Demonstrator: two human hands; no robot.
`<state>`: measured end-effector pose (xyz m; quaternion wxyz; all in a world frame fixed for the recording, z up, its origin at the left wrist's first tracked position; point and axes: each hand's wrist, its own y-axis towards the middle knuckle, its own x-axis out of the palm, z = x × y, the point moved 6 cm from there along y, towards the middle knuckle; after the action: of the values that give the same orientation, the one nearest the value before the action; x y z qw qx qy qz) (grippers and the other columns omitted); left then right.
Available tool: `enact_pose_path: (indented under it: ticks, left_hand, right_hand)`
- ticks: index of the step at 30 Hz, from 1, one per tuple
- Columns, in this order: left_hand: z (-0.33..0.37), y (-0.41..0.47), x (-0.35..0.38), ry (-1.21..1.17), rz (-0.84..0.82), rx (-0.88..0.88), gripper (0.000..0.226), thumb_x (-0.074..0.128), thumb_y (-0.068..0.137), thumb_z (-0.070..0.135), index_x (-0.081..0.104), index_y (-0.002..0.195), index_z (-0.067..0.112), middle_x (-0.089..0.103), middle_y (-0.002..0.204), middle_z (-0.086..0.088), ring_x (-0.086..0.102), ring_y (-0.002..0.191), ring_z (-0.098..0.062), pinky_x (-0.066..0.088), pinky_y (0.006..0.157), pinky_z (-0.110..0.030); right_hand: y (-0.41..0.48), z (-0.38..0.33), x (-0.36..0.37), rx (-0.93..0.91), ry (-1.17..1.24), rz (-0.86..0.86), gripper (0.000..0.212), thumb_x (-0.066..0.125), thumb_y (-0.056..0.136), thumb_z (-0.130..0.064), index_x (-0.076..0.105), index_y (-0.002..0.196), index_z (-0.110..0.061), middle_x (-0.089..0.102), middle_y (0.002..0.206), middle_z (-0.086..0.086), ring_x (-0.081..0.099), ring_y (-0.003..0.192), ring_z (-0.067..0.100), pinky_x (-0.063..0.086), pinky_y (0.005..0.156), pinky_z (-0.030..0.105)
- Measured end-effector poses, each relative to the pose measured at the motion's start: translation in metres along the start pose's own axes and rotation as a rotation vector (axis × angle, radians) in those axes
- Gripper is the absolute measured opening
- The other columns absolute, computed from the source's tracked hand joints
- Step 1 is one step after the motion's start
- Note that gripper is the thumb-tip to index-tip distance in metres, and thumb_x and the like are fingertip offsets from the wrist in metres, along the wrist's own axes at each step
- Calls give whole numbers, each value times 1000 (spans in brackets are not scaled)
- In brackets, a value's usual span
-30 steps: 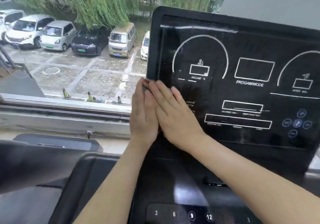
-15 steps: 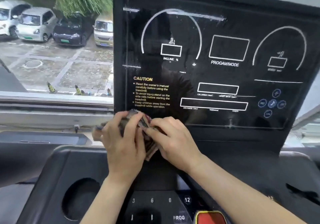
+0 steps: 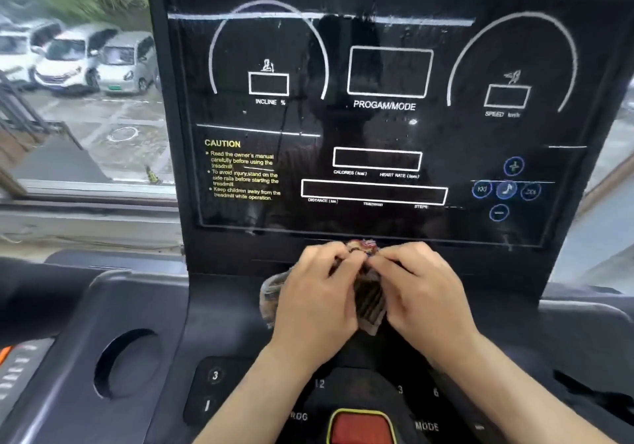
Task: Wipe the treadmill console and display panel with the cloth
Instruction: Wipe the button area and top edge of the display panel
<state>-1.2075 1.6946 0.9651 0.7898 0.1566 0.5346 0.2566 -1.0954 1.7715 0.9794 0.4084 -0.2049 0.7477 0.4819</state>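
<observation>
Taking the display panel (image 3: 377,117) as the landmark and reading from its left: beyond its left edge a window (image 3: 79,76) looks out on parked cars. Below and to the left of the panel, the console (image 3: 144,306) curves down around a round cup recess (image 3: 127,363).

Directly below the middle of the panel's lower edge, the left hand (image 3: 315,292) is closed on the left part of the cloth (image 3: 368,298), fingers curled over it, with a fold of fabric spilling out past its thumb side. The cloth is bunched between the two hands, hanging roughly top to bottom, its upper tip just under the panel's lower frame and its lower end towards the number keys. The right hand (image 3: 418,289) pinches the cloth's right side, fingertips meeting the left hand's at the top of the bundle. Both hands sit about equally near the panel; neither is flat on the glass. It looks as though the cloth is being gathered or refolded rather than wiped.

Below the hands, the console's keys and the red stop button (image 3: 362,426) lie nearest the wearer. To the right of the panel's centre sit the speed dial and the blue round buttons (image 3: 506,189).

The panel lies straight above and ahead of the hands, so the next stroke probably goes upward onto the glass; streaks and specks show there, suggesting wiping remains.
</observation>
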Motion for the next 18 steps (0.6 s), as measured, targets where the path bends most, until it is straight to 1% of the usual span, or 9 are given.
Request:
enact_pose_path:
  ticks: [3,5,7,9,10,12,14,16,18]
  left_hand:
    - [-24,-12,-17,38,-18,-70,51,40,77,14,62,120,28,59,114,6,52,101,-20,53,71,-33]
    - [-46,-12,-39,4,64,-178,46,44,78,8,69,112,27,65,108,7,56,97,-17,50,78,-27]
    - [-71,-4,-66,-187,134,-370,47,54,83,-3,70,105,35,70,101,14,62,96,-9,47,86,-20]
    - [-84,7,-92,-460,133,-491,57,56,85,-10,67,98,44,71,93,15,64,94,-1,47,84,-15]
    - [-85,12,-102,-551,112,-502,59,55,86,-11,67,97,46,71,91,14,64,91,1,47,80,-11]
    - [-81,22,-112,-604,62,-477,59,54,88,-10,65,98,48,71,90,11,64,87,-1,45,75,-11]
    - [-75,31,-117,-536,75,-443,52,55,88,-5,63,97,46,69,91,17,62,88,2,42,75,-8]
    - [-71,40,-121,-432,133,-437,40,57,87,3,61,96,42,67,86,21,60,86,5,38,70,-4]
    - [-67,50,-125,-293,208,-404,29,58,86,8,62,94,37,65,82,22,59,80,4,36,66,-3]
  right_hand:
    - [13,-18,9,-21,12,-69,25,55,81,-20,72,98,-16,64,91,-3,59,82,25,52,64,40]
    - [26,-35,15,-43,106,-114,24,58,87,-24,71,106,-20,61,98,-6,58,87,19,54,68,37]
    - [43,-37,7,37,305,-126,28,53,94,-30,69,116,-23,55,104,-10,56,93,10,52,79,28]
    - [60,-31,-10,133,472,-108,26,54,96,-25,72,114,-19,57,99,-13,58,95,3,45,83,16]
    - [67,-27,-19,181,529,-82,23,56,96,-19,74,109,-17,62,94,-14,60,90,1,45,80,14]
    - [78,-20,-28,327,675,-61,19,59,94,-10,77,92,-15,69,77,-9,62,71,2,49,67,20]
    - [81,-21,-27,505,852,-53,25,57,93,-11,71,72,-10,61,58,-1,54,55,13,43,52,26]
    - [84,-25,-27,646,995,25,31,56,93,-13,65,64,-10,56,54,3,51,49,18,39,44,24]
    - [92,-30,-32,691,1067,175,26,56,92,-11,67,68,-11,60,59,2,59,50,17,45,44,24]
